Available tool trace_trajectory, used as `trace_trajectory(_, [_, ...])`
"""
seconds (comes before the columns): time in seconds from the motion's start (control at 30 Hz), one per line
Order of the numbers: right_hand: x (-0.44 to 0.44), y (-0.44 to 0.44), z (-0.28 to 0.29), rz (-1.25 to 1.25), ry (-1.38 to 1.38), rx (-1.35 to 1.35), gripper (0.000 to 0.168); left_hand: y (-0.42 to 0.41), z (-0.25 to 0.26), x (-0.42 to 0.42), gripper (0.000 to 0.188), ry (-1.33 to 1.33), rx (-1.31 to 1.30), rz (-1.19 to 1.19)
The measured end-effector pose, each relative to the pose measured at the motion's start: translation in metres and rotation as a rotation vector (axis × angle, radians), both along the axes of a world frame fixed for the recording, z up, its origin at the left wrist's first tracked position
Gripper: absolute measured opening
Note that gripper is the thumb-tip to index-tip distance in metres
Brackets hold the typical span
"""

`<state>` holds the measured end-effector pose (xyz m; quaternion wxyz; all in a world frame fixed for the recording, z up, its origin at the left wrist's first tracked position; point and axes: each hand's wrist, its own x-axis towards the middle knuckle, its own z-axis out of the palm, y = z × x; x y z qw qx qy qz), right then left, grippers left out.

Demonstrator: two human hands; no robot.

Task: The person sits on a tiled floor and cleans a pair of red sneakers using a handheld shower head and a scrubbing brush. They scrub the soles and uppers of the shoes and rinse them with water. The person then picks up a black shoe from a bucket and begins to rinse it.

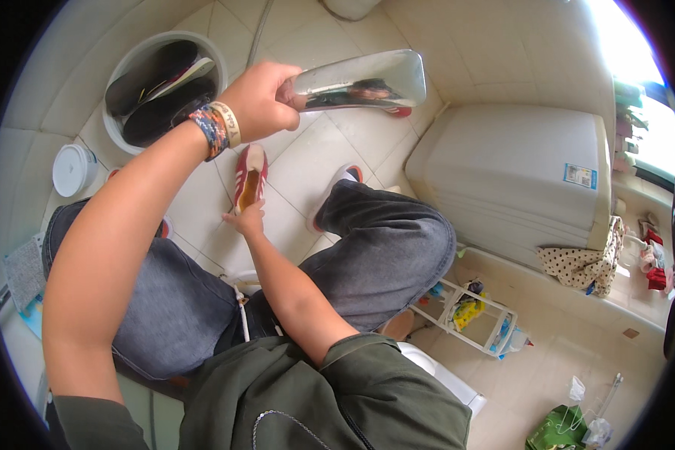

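My left hand [267,101] is stretched out in front of me, closed around the narrow end of a shiny, mirror-like long object [365,81]. Its broad rounded end points right and shows a reflection; its exact kind is unclear. Below it, my right hand [247,218] grips the heel of a red shoe [252,174] with white side stripes, a beige toe and a tan inside. That shoe's toe points away from me, over the tiled floor [292,174]. Part of another red shoe [400,111] peeks out from under the shiny object's far end.
A round white tub [220,59] with dark footwear in it stands beyond my left forearm. To its left sits a white lidded bucket [74,170]. A large grey appliance [500,163] fills the right side, near a polka-dot cloth [579,263] and a white rack [500,320].
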<state>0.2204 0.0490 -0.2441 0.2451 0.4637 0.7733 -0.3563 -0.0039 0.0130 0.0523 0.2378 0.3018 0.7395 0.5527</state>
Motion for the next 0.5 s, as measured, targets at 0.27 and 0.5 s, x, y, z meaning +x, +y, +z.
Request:
trace_trajectory(0.27, [-0.033,0.009,0.007,-0.273,-0.321,-0.350,0.095,-0.012,-0.005,0.005,0.021,0.009,0.009,0.036])
trace_trajectory(0.5, [-0.015,0.046,-0.060,-0.805,-0.252,-0.855,0.037,-0.006,0.006,0.001,0.016,0.069,-0.040,0.041])
